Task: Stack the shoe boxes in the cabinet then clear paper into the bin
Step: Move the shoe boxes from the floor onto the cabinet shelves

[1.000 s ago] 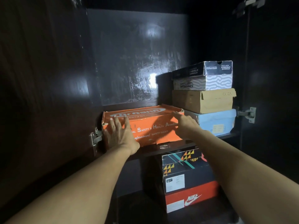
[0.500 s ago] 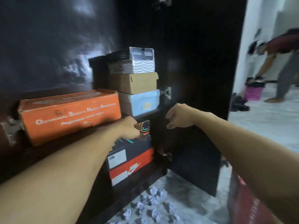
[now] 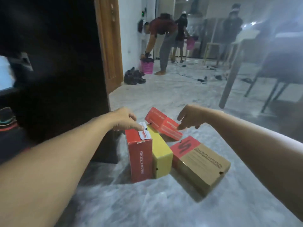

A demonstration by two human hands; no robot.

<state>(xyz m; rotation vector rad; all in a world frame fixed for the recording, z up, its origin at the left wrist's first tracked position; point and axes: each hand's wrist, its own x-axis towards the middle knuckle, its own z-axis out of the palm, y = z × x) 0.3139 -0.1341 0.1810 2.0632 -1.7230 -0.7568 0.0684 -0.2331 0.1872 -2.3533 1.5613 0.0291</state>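
Left hand (image 3: 124, 119), fingers loosely curled, fingertips touching tall red cardboard shoe box (image 3: 139, 154) | right hand (image 3: 190, 117), fingers relaxed, pointing down at tilted red box (image 3: 164, 126) | yellow box (image 3: 161, 153) between; brown-and-red box (image 3: 200, 163) beside, on grey marble floor (image 3: 147, 202).

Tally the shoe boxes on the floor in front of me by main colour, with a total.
Red: 2, the red Skechers box and the red box behind
Yellow: 1, the yellow box
Brown with a red end: 1, the brown Skechers box
Total: 4
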